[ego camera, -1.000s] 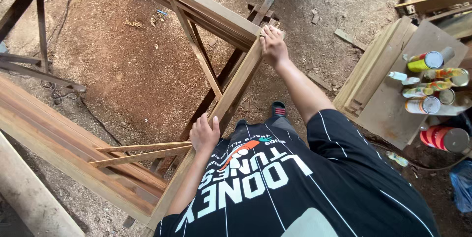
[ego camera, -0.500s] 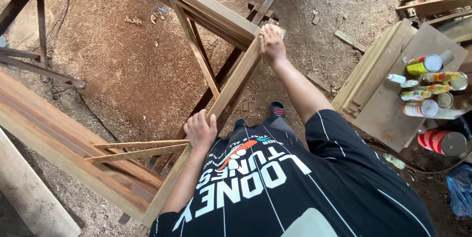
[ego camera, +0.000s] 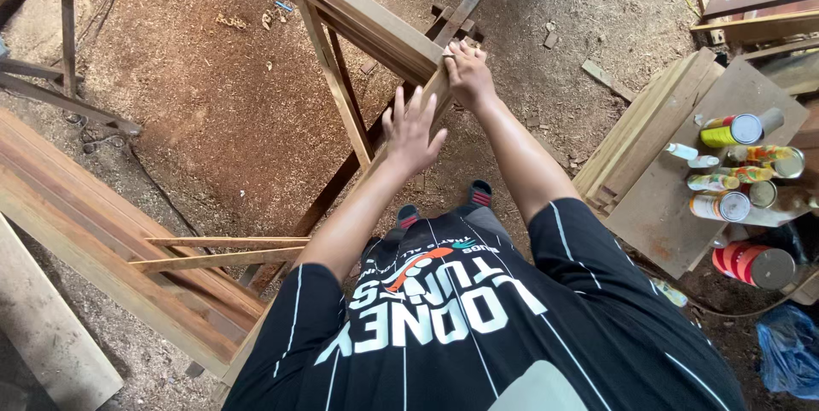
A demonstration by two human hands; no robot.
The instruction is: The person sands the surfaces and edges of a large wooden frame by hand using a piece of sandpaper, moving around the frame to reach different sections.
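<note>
Both arms reached forward and down from the shoulders of the black printed shirt (ego camera: 478, 326). The right hand (ego camera: 467, 74) was stretched furthest, fingers curled over the upper end of a wooden frame rail (ego camera: 431, 95) where it met the frame's corner, gripping it. The left hand (ego camera: 411, 131) sat lower on the same rail, fingers spread wide and straight, palm laid flat against the wood and not closed round anything.

Much of the rail was hidden: the left hand and forearm covered its middle, and the person's torso cut off its lower stretch, so it reappeared only at the bottom left beside the shirt. Whether the right thumb wrapped under the rail could not be made out. Two shoes (ego camera: 444, 206) peeped out just above the shirt's hem.

The rail's long axis ran diagonally, from the lower left near the person's body up to the right, ending at the joint with the thick top beam (ego camera: 358, 14), which slanted off towards the upper left. A slimmer inner bar (ego camera: 337, 87) dropped from that beam. The frame stood over a sawdust-covered floor (ego camera: 213, 112). Paint cans (ego camera: 734, 172) stood on a board (ego camera: 665, 206) at the right edge, well apart from both hands.
</note>
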